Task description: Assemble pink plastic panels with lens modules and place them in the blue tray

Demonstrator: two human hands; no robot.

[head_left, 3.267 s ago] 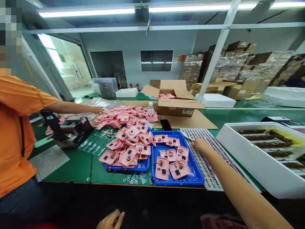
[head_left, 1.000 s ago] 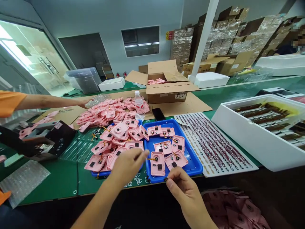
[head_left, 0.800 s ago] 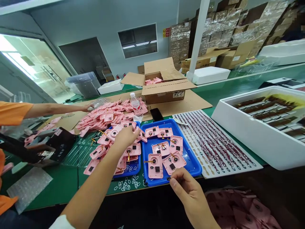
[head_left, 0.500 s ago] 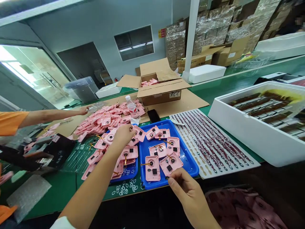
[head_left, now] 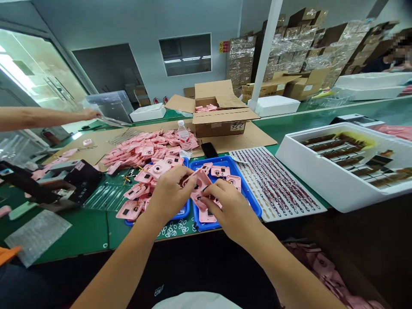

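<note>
My left hand (head_left: 172, 193) is closed on the edge of a pink plastic camera-shaped casing (head_left: 200, 182), held tilted above the right blue tray (head_left: 254, 201). My right hand (head_left: 230, 208) pinches a small black part (head_left: 205, 189) against the inside of that casing; the fingers hide most of it. More pink casings with black squares and gold flex strips lie in the right tray. The left blue tray (head_left: 185, 213) is heaped with similar casings, among them a round-holed front shell (head_left: 160, 168).
Right of the trays lies a white sheet (head_left: 289, 189) with rows of dark red wired parts, beside a white foam box (head_left: 328, 176). Behind are a casing pile (head_left: 138, 150), a bottle (head_left: 184, 137), a phone (head_left: 209, 150) and a carton (head_left: 219, 128). A co-worker's arm (head_left: 48, 116) reaches in at left.
My left hand has moved right from the left tray and now holds a casing. My right hand has risen from the right tray's front edge to meet it. The co-worker's arm has lifted a clear sheet.
</note>
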